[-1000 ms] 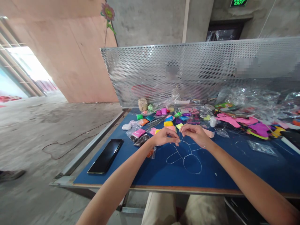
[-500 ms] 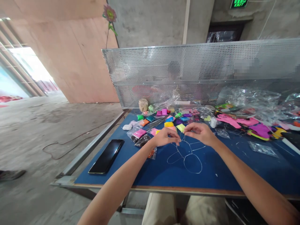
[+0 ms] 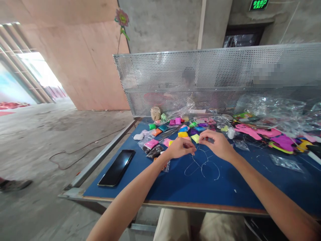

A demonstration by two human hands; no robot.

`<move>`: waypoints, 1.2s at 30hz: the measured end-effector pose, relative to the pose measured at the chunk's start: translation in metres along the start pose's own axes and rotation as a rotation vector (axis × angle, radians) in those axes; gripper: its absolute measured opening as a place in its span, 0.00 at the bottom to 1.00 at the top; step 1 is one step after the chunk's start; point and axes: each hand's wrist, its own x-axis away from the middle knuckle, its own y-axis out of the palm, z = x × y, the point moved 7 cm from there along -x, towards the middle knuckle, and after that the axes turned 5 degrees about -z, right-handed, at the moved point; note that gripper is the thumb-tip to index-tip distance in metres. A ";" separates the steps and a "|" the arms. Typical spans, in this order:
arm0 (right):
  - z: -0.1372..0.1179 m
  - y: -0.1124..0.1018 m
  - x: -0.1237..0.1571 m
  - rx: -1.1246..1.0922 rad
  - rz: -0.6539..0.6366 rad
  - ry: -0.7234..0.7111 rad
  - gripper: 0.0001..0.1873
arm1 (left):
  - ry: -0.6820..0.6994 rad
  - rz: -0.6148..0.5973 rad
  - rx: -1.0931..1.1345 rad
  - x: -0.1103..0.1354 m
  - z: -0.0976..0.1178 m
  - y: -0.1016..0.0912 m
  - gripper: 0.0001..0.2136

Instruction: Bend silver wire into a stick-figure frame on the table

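Observation:
A thin silvery wire bent into several loops hangs low over the blue table between my hands. My left hand pinches its upper left part, thumb and fingertips together. From the right, my right hand has its fingertips closed on the upper end of the wire. Just beyond the fingers lie a pale yellow packet and a golden yellow packet. Close to my left wrist are a pink packet and dark packets in clear plastic.
A black phone lies at the table's left. Pink foam cutouts, a small white bottle and crumpled clear plastic bags are on the right. A perforated metal panel stands along the back.
The wire loops have turned and now look narrower. Both hands stay close together at nearly the same place, fingers still pinching. The whole view has shifted slightly.

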 end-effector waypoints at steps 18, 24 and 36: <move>-0.006 0.015 0.010 0.295 0.089 -0.020 0.06 | -0.034 0.171 -0.234 0.002 0.000 -0.010 0.07; -0.012 0.021 0.013 0.418 0.090 -0.080 0.07 | -0.036 0.150 -0.236 0.002 0.004 -0.010 0.08; -0.038 0.019 0.021 0.500 0.258 -0.285 0.07 | -0.121 0.262 -0.226 0.005 0.012 -0.015 0.08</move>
